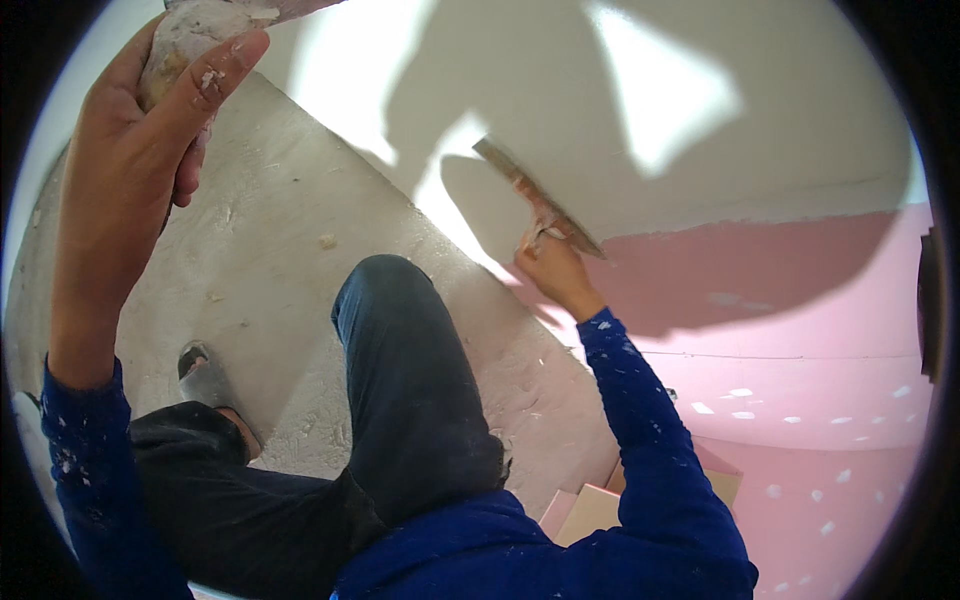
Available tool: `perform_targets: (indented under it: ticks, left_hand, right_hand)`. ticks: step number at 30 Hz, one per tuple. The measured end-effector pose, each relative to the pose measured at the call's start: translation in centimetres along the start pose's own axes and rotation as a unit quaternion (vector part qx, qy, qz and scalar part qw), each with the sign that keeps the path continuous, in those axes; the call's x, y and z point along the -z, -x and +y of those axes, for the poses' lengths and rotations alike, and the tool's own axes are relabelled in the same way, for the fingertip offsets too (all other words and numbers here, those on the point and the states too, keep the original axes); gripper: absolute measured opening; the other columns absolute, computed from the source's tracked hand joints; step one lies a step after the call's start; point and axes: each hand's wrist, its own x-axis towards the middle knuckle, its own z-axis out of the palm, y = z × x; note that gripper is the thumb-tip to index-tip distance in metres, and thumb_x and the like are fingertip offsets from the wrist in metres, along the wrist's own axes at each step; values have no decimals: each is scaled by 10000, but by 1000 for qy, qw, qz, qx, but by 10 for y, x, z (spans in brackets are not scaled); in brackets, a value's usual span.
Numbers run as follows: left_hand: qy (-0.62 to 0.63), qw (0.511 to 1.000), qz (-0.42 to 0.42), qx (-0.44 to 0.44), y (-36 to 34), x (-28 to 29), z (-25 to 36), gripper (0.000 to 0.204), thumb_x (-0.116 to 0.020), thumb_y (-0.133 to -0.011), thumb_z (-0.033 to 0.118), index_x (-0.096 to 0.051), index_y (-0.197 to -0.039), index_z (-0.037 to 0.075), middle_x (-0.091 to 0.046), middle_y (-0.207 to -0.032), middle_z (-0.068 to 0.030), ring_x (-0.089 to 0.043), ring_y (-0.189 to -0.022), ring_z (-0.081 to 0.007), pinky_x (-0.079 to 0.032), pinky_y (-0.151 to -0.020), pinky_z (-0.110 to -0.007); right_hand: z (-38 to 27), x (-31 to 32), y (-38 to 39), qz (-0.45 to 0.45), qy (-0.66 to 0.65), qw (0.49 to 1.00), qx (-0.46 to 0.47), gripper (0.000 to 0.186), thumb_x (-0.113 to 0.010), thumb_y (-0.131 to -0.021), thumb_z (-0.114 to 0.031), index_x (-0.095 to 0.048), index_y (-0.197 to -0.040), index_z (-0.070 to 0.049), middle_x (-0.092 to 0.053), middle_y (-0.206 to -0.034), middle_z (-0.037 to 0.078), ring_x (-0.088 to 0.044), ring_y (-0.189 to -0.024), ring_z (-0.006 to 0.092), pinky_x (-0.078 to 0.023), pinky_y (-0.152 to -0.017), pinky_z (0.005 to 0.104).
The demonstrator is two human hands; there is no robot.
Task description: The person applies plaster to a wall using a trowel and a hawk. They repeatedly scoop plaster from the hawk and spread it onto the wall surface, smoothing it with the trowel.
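On the right, my right hand (552, 262) is closed round the handle of a plastering trowel (497, 160). The trowel's long, narrow blade lies at or very near the wall, close to where smooth grey-white plaster (820, 140) meets bare pink board (740, 290). My left hand (130, 170) is raised at the upper left, its fingers wrapped round a plaster-caked tool (195, 40). Part of a flat blade shows at that tool's end, but the picture's upper edge cuts off the rest. White smears of plaster mark my left thumb and both blue sleeves.
Pale spots dot the pink board (840, 385) at the lower right. Board offcuts (590, 512) lean at its foot beside my right side. The dusty concrete floor (270, 240) has dried smears. My bent knee (390, 290) and slippered foot (205, 378) are below. Bright sun patches and shadows cross the wall.
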Motion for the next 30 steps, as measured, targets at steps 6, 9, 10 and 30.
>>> perform_targets:
  ticks: [6, 9, 10, 30]
  left_hand:
    - [-26, 999, -28, -9, -2, 1, -3, 480, -624, -950, 488, -622, -1137, 46, -502, -640, 36, -451, -476, -20, -373, -439, -172]
    - [-70, 997, -23, 15, -3, -1, -8, 356, -585, -992, 416, -585, -1094, 74, -466, -646, 35, -411, -485, -12, -348, -435, -185]
    - [-39, 999, -30, 21, -4, 0, -10, 346, -592, -990, 403, -583, -1104, 76, -469, -653, 36, -409, -484, -12, -346, -433, -183]
    - [142, 988, -47, 39, -5, -17, 7, 417, -652, -975, 294, -537, -1249, 1, -517, -690, 37, -405, -490, -13, -325, -426, -186]
  right_hand:
    - [35, -60, -10, -48, 67, 996, -40, 295, -559, -877, -235, -650, -927, 41, -689, -877, 256, -685, -819, 400, -543, -771, 486]
    - [48, -61, -16, -62, 59, 995, -52, 303, -528, -882, -219, -653, -973, 42, -694, -900, 257, -690, -846, 405, -546, -802, 497]
    - [51, -61, -17, -65, 57, 995, -53, 304, -524, -881, -216, -652, -981, 41, -694, -906, 257, -689, -850, 406, -545, -809, 498]
    - [-24, 99, -40, 228, -104, 968, 10, 306, -654, -847, -280, -661, -909, 20, -684, -848, 233, -682, -810, 378, -533, -744, 461]
